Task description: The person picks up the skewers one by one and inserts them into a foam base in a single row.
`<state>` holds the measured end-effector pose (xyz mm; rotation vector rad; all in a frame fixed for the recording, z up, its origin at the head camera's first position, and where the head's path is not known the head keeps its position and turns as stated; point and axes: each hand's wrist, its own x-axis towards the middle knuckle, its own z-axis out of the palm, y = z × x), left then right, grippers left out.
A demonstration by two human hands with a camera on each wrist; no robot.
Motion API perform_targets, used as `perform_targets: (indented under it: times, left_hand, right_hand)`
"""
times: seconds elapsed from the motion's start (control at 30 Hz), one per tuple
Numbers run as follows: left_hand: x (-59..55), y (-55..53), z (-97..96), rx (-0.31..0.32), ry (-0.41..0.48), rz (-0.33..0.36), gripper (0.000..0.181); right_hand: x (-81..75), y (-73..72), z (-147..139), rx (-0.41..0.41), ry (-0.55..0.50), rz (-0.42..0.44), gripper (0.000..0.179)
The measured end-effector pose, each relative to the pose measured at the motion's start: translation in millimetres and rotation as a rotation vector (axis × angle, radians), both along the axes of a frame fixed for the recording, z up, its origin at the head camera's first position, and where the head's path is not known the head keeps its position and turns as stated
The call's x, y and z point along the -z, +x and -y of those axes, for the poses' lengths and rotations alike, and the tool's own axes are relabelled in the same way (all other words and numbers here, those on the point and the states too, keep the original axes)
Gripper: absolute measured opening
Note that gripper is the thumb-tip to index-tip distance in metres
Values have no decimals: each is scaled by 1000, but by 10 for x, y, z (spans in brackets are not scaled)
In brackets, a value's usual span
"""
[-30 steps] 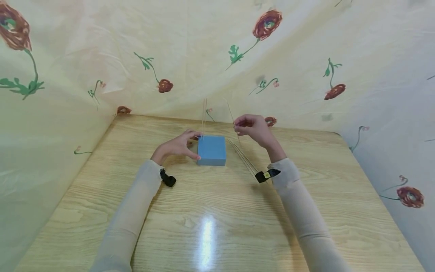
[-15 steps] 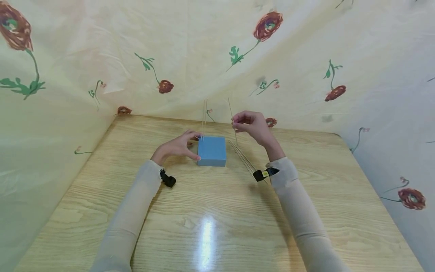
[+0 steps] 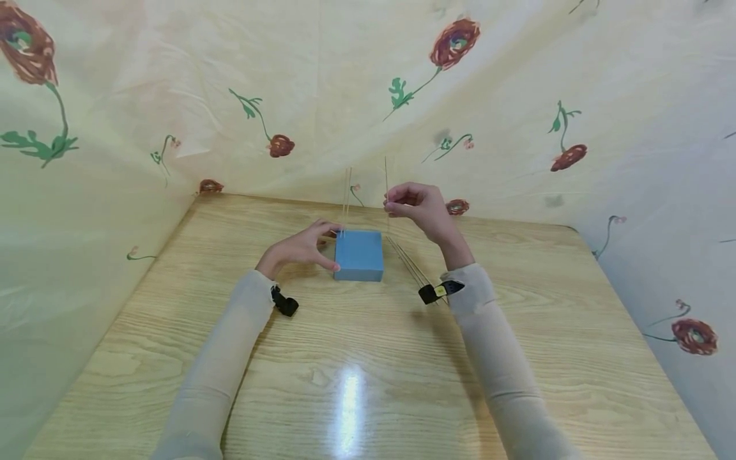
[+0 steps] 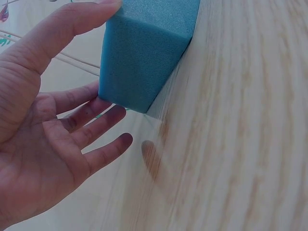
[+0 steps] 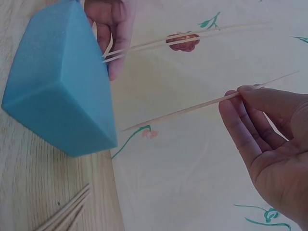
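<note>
A blue foam block (image 3: 359,255) rests on the wooden table. Two thin wooden skewers (image 5: 144,46) stand upright from its top, close to the far left corner. My left hand (image 3: 299,248) holds the block from the left, thumb at the near corner and index finger at the far side; the other fingers spread loosely in the left wrist view. To the right and above the block, my right hand (image 3: 424,207) pinches another skewer (image 5: 178,111) between thumb and fingers. That skewer is nearly vertical in the head view, its lower end apart from the block.
Several loose skewers (image 5: 67,211) lie on the table (image 3: 299,383) right of the block, partly under the right wrist camera (image 3: 428,294). A flower-printed sheet (image 3: 322,96) hangs close behind the table and along both sides.
My right hand has moved left and slightly up, closer to the block, and its skewer has swung from leaning to nearly vertical. The left hand and the block stay put.
</note>
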<state>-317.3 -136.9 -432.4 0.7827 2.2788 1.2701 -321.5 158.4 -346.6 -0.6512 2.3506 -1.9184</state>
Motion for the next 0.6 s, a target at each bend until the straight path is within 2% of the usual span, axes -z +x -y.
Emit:
perform_targets:
  times: [0.6]
  left_hand:
    - [-14, 2, 1, -8, -13, -8, 93]
  right_hand:
    - [107, -67, 200, -42, -174, -44, 13]
